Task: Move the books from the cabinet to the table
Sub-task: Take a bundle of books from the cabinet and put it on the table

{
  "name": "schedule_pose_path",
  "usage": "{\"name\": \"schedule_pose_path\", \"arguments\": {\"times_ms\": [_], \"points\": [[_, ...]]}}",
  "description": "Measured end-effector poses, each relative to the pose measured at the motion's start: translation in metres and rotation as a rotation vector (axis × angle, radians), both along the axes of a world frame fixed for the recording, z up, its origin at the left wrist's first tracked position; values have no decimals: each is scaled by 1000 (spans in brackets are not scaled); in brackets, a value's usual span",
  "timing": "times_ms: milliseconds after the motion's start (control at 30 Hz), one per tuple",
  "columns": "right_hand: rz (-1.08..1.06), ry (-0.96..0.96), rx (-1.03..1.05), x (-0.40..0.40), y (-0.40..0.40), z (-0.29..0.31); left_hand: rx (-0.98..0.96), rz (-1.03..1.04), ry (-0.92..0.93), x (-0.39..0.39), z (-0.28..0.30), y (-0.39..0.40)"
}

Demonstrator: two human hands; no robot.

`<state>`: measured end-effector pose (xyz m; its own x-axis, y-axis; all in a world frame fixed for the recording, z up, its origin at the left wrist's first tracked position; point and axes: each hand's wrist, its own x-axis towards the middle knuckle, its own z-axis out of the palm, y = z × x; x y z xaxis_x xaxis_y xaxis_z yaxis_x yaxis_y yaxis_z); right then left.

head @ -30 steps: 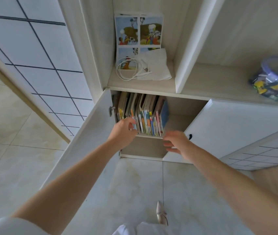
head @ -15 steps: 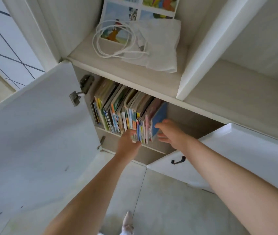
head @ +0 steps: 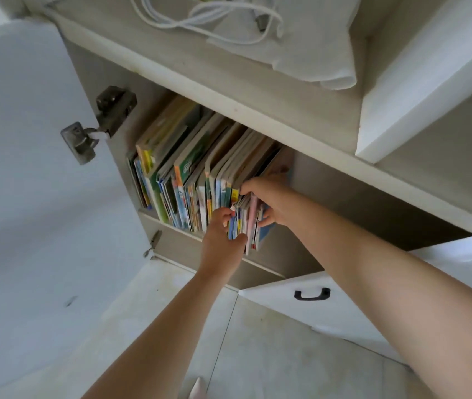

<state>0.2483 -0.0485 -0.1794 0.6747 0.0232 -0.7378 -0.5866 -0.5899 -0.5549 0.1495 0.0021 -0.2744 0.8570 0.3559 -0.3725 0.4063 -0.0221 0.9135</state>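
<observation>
A row of thin colourful books [head: 188, 174] stands upright in the low cabinet compartment [head: 344, 197], packed against its left wall. A small bundle of books [head: 247, 226] at the right end of the row sticks out past the shelf edge. My left hand [head: 223, 234] grips this bundle from below and the left, fingers curled on the spines. My right hand [head: 269, 197] wraps over the bundle's top and right side, thumb on the blue outer cover. The table is not in view.
The left cabinet door [head: 41, 174] hangs wide open with its hinge [head: 96, 125] exposed. The right door [head: 373, 298] with a black handle [head: 312, 294] is ajar beneath my right arm. A white cable [head: 200, 15] and cloth [head: 301, 44] lie on the shelf above. Pale floor tiles lie below.
The camera has moved closer to the cabinet. Both hands have closed on the right-end books, and that bundle has slid outward past the shelf edge.
</observation>
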Motion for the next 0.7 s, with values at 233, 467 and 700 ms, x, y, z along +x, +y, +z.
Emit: {"name": "schedule_pose_path", "arguments": {"times_ms": [233, 467, 700], "points": [[65, 103, -112, 6, 3, -10, 11, -66, -46, -1, -8, -1], [56, 45, -159, 5, -11, -14, 233, -145, -108, -6, -18, -11], [143, 54, -241, 12, -28, -7, 331, -248, -177, -4, -29, -15]]}}
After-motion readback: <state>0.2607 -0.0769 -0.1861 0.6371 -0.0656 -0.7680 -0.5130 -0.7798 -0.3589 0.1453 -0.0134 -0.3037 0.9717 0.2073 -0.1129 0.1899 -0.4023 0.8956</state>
